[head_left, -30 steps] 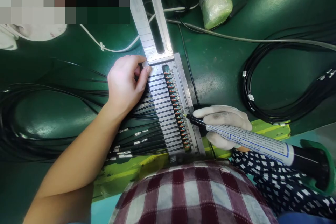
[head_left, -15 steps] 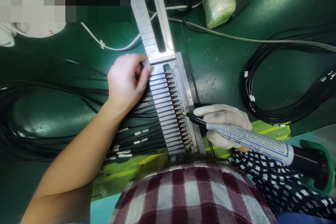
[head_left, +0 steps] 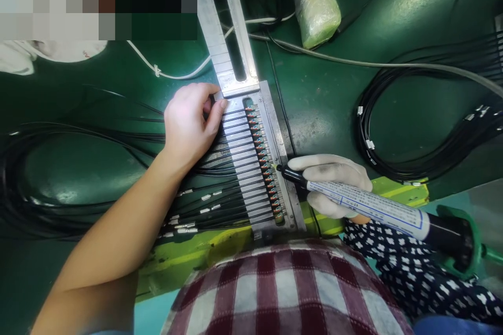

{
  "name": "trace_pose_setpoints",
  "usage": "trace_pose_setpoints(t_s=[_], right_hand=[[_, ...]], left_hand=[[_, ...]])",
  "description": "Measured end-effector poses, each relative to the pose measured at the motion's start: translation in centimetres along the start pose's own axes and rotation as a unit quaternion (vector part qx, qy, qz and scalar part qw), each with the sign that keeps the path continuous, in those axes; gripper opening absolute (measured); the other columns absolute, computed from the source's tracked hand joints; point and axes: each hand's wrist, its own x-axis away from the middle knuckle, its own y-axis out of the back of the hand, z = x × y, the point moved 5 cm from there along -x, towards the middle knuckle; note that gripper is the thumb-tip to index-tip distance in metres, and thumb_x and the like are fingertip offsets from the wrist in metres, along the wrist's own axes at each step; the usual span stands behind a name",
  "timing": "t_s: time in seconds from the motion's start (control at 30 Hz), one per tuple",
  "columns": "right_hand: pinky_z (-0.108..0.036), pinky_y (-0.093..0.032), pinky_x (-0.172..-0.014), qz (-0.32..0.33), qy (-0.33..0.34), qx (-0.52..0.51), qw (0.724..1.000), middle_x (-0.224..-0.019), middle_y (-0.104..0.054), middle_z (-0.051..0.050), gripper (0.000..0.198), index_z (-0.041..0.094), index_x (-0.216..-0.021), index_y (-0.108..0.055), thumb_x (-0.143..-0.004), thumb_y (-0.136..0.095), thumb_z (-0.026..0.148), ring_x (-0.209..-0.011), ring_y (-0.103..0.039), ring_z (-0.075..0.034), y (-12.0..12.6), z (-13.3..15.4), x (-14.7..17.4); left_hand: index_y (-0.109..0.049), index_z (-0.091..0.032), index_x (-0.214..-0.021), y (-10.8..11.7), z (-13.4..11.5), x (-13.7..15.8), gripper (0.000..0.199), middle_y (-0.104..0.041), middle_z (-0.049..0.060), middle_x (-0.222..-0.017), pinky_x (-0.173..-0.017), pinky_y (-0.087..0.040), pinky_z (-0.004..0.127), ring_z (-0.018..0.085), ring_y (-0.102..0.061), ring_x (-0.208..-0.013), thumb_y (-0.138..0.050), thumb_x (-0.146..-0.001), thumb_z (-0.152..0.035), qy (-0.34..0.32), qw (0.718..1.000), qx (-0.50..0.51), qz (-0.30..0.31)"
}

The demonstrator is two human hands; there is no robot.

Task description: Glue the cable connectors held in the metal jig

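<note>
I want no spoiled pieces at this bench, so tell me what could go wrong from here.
The right hand holds a long printed tube with its tip close beside tightly packed wire ends; a slight wobble might bump or smear neighbouring ones.

The left hand has thumb and finger at a corner of the metal fixture, so a nudge there could shift the row of black cables lying across it.

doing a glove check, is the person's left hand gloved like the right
No, the left hand is bare, while the right hand wears a white glove.
</note>
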Motion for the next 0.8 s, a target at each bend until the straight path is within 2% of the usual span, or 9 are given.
trace_pose_setpoints(t_s=[0.1, 0.2, 0.4, 0.53, 0.73, 0.8], right_hand=[[-0.028, -0.068, -0.066, -0.041, 0.033, -0.037, 0.998, -0.112, -0.075, -0.008, 0.03, 0.019, -0.112, -0.07, -0.082, -0.072, 0.022, -0.085, -0.076, -0.021, 0.42, 0.59, 0.32], [-0.027, -0.068, -0.063, -0.055, 0.029, -0.037, 0.997, -0.109, -0.076, -0.007, 0.029, 0.021, -0.112, -0.071, -0.084, -0.072, 0.029, -0.084, -0.076, -0.021, 0.36, 0.76, 0.67], [-0.03, -0.068, -0.066, -0.013, 0.025, -0.016, 0.999, -0.108, -0.076, -0.007, 0.036, 0.021, -0.111, -0.071, -0.076, -0.07, 0.012, -0.084, -0.076, -0.021, -0.09, 0.79, 0.27], [-0.03, -0.069, -0.066, -0.022, 0.021, -0.022, 0.999, -0.109, -0.076, -0.005, 0.039, 0.022, -0.114, -0.071, -0.076, -0.069, 0.012, -0.084, -0.076, -0.02, -0.12, 0.59, 0.06], [-0.029, -0.068, -0.065, -0.057, 0.026, -0.011, 0.998, -0.105, -0.077, -0.005, 0.032, 0.023, -0.109, -0.072, -0.078, -0.07, 0.015, -0.079, -0.076, -0.019, -0.14, 0.49, 0.51], [-0.028, -0.068, -0.067, -0.039, 0.029, -0.012, 0.999, -0.106, -0.077, -0.005, 0.032, 0.021, -0.108, -0.071, -0.077, -0.071, 0.015, -0.081, -0.076, -0.019, -0.22, 0.55, 0.49]], left_hand=[[-0.062, -0.023, -0.106, -0.01, 0.0, 0.03, 0.025, -0.055, 0.002, -0.078, -0.084, -0.048, 0.036, 0.02, -0.059, -0.088, -0.049, -0.093, -0.041, 0.014, 1.0, 0.0, 0.005], [-0.062, -0.024, -0.107, 0.0, -0.01, 0.03, 0.024, -0.056, 0.002, -0.08, -0.088, -0.046, 0.035, 0.021, -0.06, -0.093, -0.05, -0.094, -0.04, 0.027, 0.999, 0.015, 0.016], [-0.064, -0.019, -0.106, 0.11, -0.2, -0.04, 0.025, -0.053, 0.002, -0.076, -0.081, -0.045, 0.033, 0.019, -0.057, -0.084, -0.052, -0.094, -0.037, 0.001, 1.0, -0.002, 0.004], [-0.065, -0.017, -0.105, 0.15, -0.28, -0.02, 0.024, -0.053, 0.001, -0.074, -0.076, -0.045, 0.031, 0.018, -0.055, -0.079, -0.054, -0.092, -0.034, -0.022, 1.0, -0.013, -0.017], [-0.065, -0.017, -0.104, 0.1, -0.23, 0.01, 0.024, -0.053, 0.001, -0.073, -0.075, -0.045, 0.03, 0.017, -0.055, -0.077, -0.054, -0.092, -0.034, -0.032, 0.999, -0.009, -0.027], [-0.065, -0.018, -0.104, 0.1, -0.21, 0.02, 0.024, -0.053, 0.001, -0.073, -0.075, -0.045, 0.03, 0.017, -0.055, -0.077, -0.054, -0.092, -0.034, -0.034, 0.999, -0.007, -0.03]])
